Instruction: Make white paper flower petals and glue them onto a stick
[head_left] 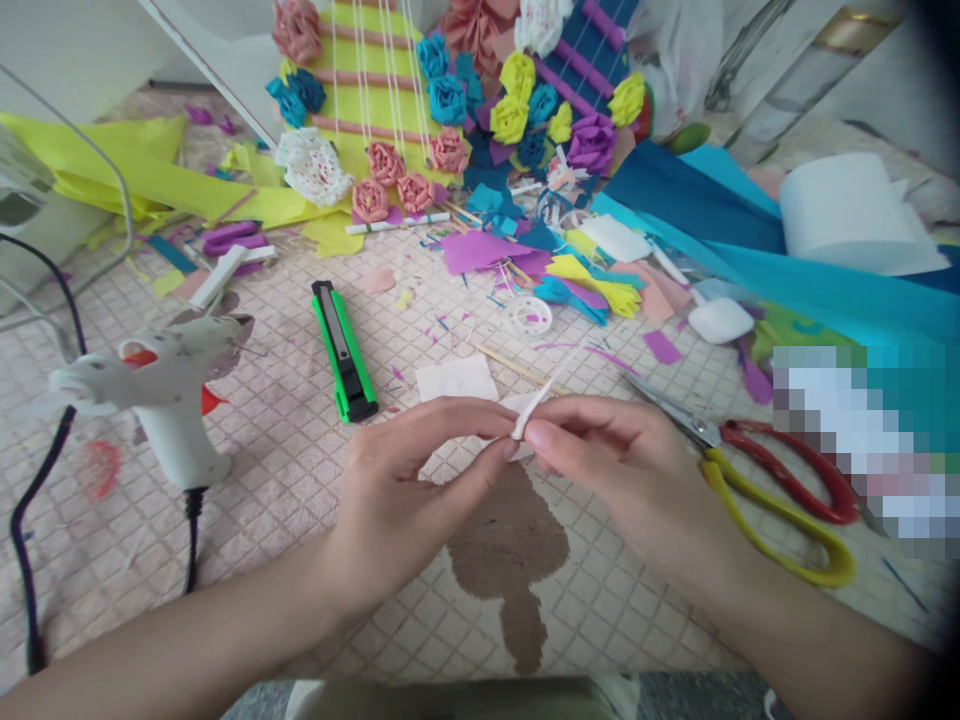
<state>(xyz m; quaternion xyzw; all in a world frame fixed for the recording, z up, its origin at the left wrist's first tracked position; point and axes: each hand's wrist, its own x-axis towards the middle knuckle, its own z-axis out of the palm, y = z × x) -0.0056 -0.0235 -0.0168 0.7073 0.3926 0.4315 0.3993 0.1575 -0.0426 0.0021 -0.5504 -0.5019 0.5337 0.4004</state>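
Note:
My left hand (409, 480) and my right hand (622, 470) meet at the middle of the view over a pink quilted mat (300, 500). Both pinch a thin rolled strip of white paper (541, 395) that slants up to the right from the fingertips. The fingers of each hand are closed around its lower end. A small white paper square (457, 378) lies just beyond my left hand.
A white glue gun (161, 385) with a dark cord stands at the left. A green utility knife (343, 350) lies behind my left hand. Red and yellow scissors (772, 480) lie right of my right hand. Paper flowers (450, 100), coloured scraps and a blue sheet (750, 230) fill the back.

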